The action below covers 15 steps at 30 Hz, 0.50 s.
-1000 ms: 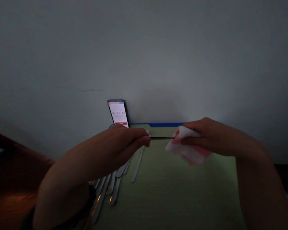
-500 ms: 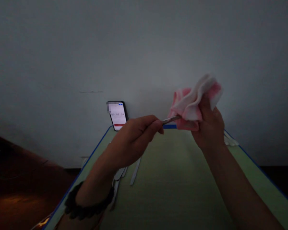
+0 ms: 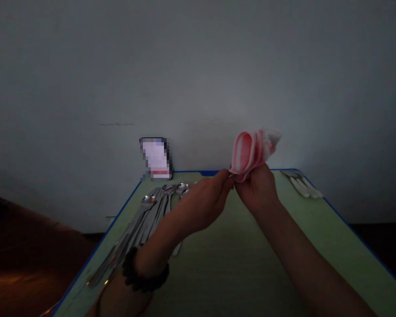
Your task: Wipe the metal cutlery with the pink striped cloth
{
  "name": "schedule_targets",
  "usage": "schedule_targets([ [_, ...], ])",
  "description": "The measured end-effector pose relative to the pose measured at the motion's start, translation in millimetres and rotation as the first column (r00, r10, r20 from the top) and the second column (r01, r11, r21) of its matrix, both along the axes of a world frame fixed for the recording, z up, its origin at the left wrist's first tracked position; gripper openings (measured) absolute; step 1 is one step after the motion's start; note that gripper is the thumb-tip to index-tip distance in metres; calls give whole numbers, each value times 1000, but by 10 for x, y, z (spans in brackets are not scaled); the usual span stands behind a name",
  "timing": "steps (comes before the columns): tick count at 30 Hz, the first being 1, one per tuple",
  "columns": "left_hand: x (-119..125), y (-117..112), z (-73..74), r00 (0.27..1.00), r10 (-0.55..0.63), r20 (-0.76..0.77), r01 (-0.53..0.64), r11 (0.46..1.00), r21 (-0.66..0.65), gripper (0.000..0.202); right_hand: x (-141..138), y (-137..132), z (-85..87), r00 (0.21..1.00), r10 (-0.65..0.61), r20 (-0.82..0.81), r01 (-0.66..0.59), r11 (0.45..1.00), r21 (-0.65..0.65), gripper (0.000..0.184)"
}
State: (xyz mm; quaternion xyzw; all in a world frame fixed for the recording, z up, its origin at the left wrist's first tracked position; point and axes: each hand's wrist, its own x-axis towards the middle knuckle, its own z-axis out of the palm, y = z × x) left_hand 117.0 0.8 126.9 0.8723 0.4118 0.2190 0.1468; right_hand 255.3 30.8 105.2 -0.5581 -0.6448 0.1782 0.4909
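My left hand (image 3: 208, 200), with a dark beaded bracelet on its wrist, pinches a piece of metal cutlery (image 3: 231, 175). Only a short bit of its shiny metal shows; the cloth covers the far end, so I cannot tell whether it is a spoon or a fork. Wrapped round that end is a pink and white cloth (image 3: 243, 152), bunched in my right hand (image 3: 259, 187). Both hands are close together above the far half of the table, nearly touching.
Several metal spoons and other cutlery (image 3: 148, 215) lie on the left of the green table (image 3: 237, 273). A phone (image 3: 156, 158) leans against the wall behind. Forks with white handles (image 3: 302, 187) lie at the far right corner. The table has a blue edge.
My right hand and the cloth have moved left and down, towards my left hand. Less of the metal now shows. The cutlery on the left is more in sight.
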Motion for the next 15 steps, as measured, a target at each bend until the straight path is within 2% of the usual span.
schedule_targets([
  [8,15,-74,40,999,-36,31,38,998,-57,29,7,-100,98,1000,-29,10,29,998,56,9],
  [12,19,-84,50,999,-39,26,41,997,-71,31,-17,-138,145,999,6,36,-8,999,36,11],
  [15,0,-75,66,998,-52,23,53,996,-75,31,-10,-123,177,981,165,103,-159,985,-61,16],
])
